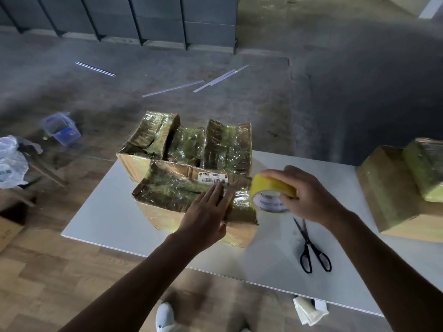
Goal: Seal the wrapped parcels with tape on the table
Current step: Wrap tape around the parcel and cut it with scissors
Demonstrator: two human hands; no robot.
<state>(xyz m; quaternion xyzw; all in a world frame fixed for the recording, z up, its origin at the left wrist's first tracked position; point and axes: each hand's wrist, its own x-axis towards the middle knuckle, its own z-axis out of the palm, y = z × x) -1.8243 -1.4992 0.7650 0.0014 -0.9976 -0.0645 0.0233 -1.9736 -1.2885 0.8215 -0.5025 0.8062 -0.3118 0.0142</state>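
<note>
Currently the left hand (208, 213) is pressing flat and open on the near parcel (191, 202), centre of the white table (107, 219). The right hand (304, 195) is gripping the yellow tape roll (272, 195) at the parcel's 3 o'clock edge. Risk: tape creasing over slack wrap. The scissors (311, 248) are lying at 5 o'clock.

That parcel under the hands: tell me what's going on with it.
A person is taping it shut. The left hand lies flat on the top of the wrapped parcel at the front of the white table, while the right hand holds a yellow tape roll at the parcel's right end. Scissors lie unused on the table, and more wrapped parcels sit behind.
</note>
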